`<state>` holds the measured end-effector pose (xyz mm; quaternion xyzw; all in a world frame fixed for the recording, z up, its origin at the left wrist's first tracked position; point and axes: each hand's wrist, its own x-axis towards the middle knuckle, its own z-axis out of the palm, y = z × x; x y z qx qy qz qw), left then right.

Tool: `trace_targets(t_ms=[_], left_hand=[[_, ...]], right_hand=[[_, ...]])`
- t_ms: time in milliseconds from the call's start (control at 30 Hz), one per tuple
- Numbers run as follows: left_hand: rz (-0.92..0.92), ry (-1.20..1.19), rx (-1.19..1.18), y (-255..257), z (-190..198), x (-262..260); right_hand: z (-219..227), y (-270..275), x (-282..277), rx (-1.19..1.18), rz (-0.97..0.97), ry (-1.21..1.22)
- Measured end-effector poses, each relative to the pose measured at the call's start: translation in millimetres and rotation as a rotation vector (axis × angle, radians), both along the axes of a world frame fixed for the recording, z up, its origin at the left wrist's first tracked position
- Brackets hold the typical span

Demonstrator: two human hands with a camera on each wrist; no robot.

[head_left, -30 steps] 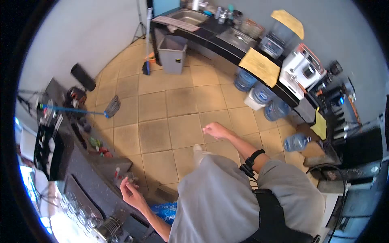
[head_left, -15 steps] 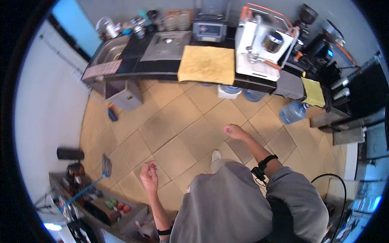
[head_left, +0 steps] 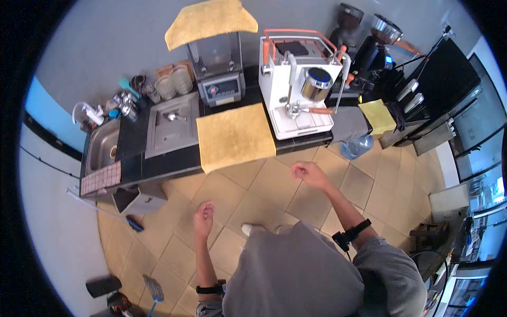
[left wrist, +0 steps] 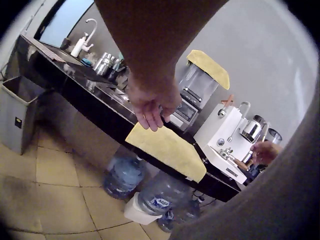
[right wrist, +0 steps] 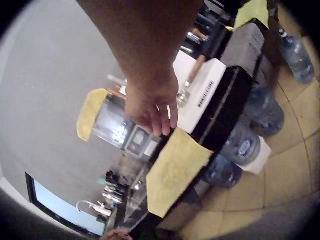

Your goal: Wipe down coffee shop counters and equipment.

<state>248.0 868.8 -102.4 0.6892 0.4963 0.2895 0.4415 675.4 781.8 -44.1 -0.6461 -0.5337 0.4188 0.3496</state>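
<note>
My left hand (head_left: pixel 204 217) hangs in front of the body over the tiled floor, fingers loosely curled and holding nothing. Ahead on the right, my right hand (head_left: pixel 311 175) is likewise empty, its fingers loosely bent. Both are short of the black counter (head_left: pixel 158 170). Nearest ahead is a yellow cloth (head_left: pixel 236 136) draped over the counter's front edge. To its right stands a white espresso machine (head_left: pixel 275 84), with a wooden-handled portafilter (head_left: pixel 318 111) on it. Behind the cloth is a blender (head_left: pixel 222 89) in a clear cover, topped by another yellow cloth (head_left: pixel 211 22).
Two sinks lie to the left, a steel basin (head_left: pixel 103 145) and a shallower one (head_left: pixel 153 138). Coffee grinders (head_left: pixel 369 53) stand at the right. Below are a grey bin (head_left: pixel 150 199), a mop (head_left: pixel 153 288) and large water bottles (left wrist: pixel 160 192), one bottle (right wrist: pixel 296 57) lying on the floor.
The body has turned right and come closer to the counter, so the espresso machine and blender are now straight ahead. Both hands stay empty; the left has swung away from the side table.
</note>
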Motion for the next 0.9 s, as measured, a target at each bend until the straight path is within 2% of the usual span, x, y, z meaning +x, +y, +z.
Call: trace_targets(t_ms=[67,133,200,267,333,367,433,467,533,567,633,733,833,900], left_hand=[[-0.043,-0.044,-0.02,27.4,0.3,10.1],[-0.048,0.004,-0.016,44.7,6.6,22.5],[-0.097,-0.055,-0.039,59.9,-4.4,28.7],[-0.134,-0.117,-0.057,70.6,-6.5,33.5],[-0.184,-0.048,-0.075,75.0,-3.2,38.1],[-0.17,-0.053,-0.073,75.4,-7.5,37.2],[-0.134,-0.041,-0.06,77.3,-18.1,31.7],[-0.112,-0.043,-0.054,76.0,-15.7,28.8],[-0.042,-0.054,-0.107,70.8,-4.4,19.3],[-0.022,-0.049,-0.103,68.9,-11.1,12.2],[0.047,-0.075,-0.082,65.6,-27.3,0.9],[0.134,-0.043,-0.112,54.4,-19.0,3.0],[0.203,-0.057,-0.139,47.7,-42.5,8.8],[0.221,-0.135,-0.158,44.3,-27.2,30.4]], right_hand=[[55.5,21.7,3.5,0.122,-0.143,-0.048],[91.3,52.8,28.0,0.247,-0.169,-0.197],[133.8,88.1,48.3,0.549,-0.214,-0.464],[178.8,130.9,74.0,0.687,-0.218,-0.439],[209.9,178.1,104.0,0.737,-0.224,-0.486],[218.7,199.8,120.2,0.698,-0.181,-0.583],[224.1,245.5,155.9,0.555,-0.065,-0.778],[204.8,276.1,190.6,0.606,0.059,-0.89],[197.6,306.6,206.0,0.45,0.183,-1.059],[195.5,316.7,210.9,0.464,0.197,-1.049],[193.4,331.1,215.1,0.232,0.218,-1.059],[192.3,347.2,225.8,0.173,0.274,-1.076],[185.4,354.9,236.7,0.278,0.292,-1.107],[181.9,355.9,241.6,0.306,0.233,-1.127]])
